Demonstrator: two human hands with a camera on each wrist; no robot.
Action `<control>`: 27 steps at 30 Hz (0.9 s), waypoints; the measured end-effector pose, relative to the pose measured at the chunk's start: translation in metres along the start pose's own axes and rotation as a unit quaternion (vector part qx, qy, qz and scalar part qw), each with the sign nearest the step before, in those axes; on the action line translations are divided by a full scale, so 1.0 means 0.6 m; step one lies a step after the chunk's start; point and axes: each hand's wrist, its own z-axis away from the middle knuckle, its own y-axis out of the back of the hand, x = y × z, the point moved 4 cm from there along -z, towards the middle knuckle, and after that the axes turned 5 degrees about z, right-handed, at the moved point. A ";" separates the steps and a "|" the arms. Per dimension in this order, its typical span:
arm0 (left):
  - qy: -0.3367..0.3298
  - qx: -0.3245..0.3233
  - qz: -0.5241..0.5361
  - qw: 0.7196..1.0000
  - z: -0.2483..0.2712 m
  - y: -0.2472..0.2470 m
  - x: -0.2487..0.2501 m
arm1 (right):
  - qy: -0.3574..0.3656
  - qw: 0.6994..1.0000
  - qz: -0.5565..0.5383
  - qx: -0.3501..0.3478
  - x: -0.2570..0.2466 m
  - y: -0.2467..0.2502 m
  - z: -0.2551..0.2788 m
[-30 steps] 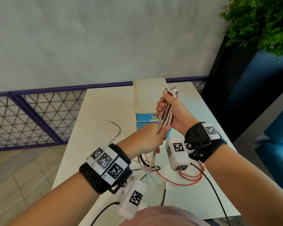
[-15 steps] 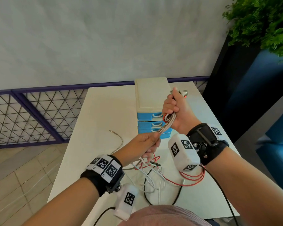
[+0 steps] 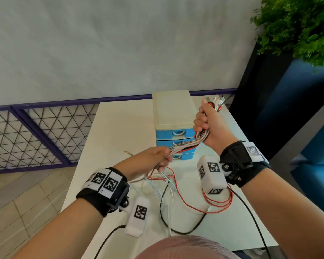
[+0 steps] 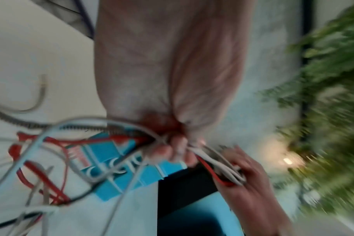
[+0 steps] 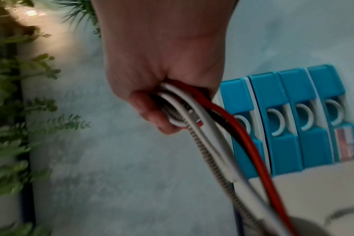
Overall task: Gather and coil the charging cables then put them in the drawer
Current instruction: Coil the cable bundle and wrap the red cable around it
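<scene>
Running as one tight bundle, the cables [image 3: 183,145] stretched from the right hand [image 3: 209,126] down and left to the left hand [image 3: 157,156], in the air in front of the drawer unit [image 3: 173,126]. Only the head view showed the plug ends poking up past the right fist and the loose red, white and black lengths trailing onto the table [image 3: 120,124]. The right wrist view alone showed the strands clearly: red, white, black and a braided one, with the four blue drawer fronts [image 5: 293,119] shut. The left wrist view was blurred. The right hand was clenched round the bundle; the left hand's curled fingers [image 4: 178,150] gripped it lower down.
</scene>
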 end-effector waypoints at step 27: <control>-0.105 0.073 -0.447 0.885 -0.006 0.009 0.111 | -0.233 0.895 0.228 -0.306 0.060 -0.041 0.066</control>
